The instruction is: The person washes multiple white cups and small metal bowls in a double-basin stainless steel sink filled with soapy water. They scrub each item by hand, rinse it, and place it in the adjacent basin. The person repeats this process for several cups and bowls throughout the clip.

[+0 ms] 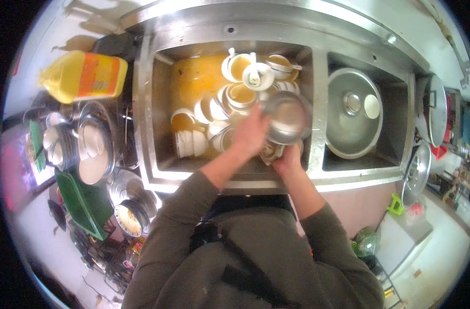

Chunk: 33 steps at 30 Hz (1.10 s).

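Observation:
A round, shiny metal bowl [287,119] is over the right part of the left sink basin, slightly blurred. My left hand [253,133] is closed on its left rim, smeared by motion. Just below the bowl is my right hand [289,156], its fingers hidden behind the bowl and the hand's own edge. A crumpled pale thing [270,153], perhaps a cloth, shows beside the right hand. White bowls [240,95] sit in yellowish water in the basin, some tilted. A smaller white cup [258,77] rests above them, and more bowls [191,143] lean in a row at the lower left.
The right basin holds a large metal basin [343,139] with a small metal dish and a white disc inside. At left stand a yellow jug [98,77], stacked plates [60,147] and a green tray [83,203]. A large pot [435,110] and metal colander [418,172] are at right.

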Motion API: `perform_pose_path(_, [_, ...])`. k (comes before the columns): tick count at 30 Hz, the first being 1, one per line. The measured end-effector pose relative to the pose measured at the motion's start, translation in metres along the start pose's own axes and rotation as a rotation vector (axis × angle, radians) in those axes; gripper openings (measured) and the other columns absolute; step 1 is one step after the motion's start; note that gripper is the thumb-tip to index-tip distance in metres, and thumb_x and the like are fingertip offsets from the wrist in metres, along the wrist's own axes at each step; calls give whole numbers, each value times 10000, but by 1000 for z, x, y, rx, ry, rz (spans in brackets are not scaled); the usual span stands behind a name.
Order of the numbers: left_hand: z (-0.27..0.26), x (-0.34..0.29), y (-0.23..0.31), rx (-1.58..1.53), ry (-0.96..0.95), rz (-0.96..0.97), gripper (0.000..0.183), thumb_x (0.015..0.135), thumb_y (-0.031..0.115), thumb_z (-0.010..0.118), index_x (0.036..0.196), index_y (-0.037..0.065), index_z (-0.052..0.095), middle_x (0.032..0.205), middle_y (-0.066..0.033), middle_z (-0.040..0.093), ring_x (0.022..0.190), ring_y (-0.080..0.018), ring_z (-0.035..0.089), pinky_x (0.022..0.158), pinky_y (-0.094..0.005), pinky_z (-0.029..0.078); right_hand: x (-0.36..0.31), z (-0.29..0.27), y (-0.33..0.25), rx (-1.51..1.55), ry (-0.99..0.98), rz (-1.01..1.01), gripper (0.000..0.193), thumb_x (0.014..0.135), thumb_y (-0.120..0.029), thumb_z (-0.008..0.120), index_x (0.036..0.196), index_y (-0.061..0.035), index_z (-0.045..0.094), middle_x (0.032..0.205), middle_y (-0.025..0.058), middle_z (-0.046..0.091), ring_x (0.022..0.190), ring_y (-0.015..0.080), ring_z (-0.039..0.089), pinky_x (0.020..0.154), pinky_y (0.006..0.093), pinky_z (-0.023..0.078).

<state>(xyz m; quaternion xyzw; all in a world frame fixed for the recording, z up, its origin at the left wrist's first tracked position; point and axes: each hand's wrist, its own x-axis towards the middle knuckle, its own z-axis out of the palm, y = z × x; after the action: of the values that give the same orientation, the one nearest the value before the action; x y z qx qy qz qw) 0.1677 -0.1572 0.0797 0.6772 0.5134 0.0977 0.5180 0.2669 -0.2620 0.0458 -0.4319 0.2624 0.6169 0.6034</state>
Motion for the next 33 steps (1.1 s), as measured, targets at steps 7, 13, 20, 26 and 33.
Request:
perform_pose_path(7, [9,18,-8,-119,108,327,450,966,209,603,1378,41,541,1351,-192,594,1193,-365,599,1010,-443,482,38,-20,37,-413,-78,-35,487,1006,-421,562,1369,-95,563,1257,119,643,1176,248,617,945,410,525])
perform_pose_path(13, [-61,79,-167,218,182,-345,596,900,332,661,1388,18,527,1319,-267,602,1193,-417,606,1025,-460,483,85,15,45,-1501,-248,-717,348,878,-203,688,1176,-27,651,1069,134,686,1010,293,651,865,413,522])
perform_pose_path(20, [-27,123,-239,144,19,-488,902,797,408,752,1528,48,363,1387,-290,567,1293,-418,554,1073,-441,464,143,27,66,-2671,-534,-513,323,839,-117,645,1153,-50,673,1187,202,645,1070,378,640,938,442,516])
perform_pose_path(26, [-57,83,-186,259,94,-456,872,795,365,760,1528,87,379,1451,-269,516,1313,-420,539,1094,-448,449,163,28,57,-2430,-407,-358,430,796,-149,709,1199,-9,653,1275,219,629,1152,379,641,957,451,527])
perform_pose_path(33, [-89,9,-130,494,372,-336,671,819,364,766,1427,217,524,1244,-197,525,1222,-368,517,982,-470,495,103,48,53,-1369,-250,-375,550,828,-161,744,1321,24,588,1101,112,710,936,154,665,840,297,537])
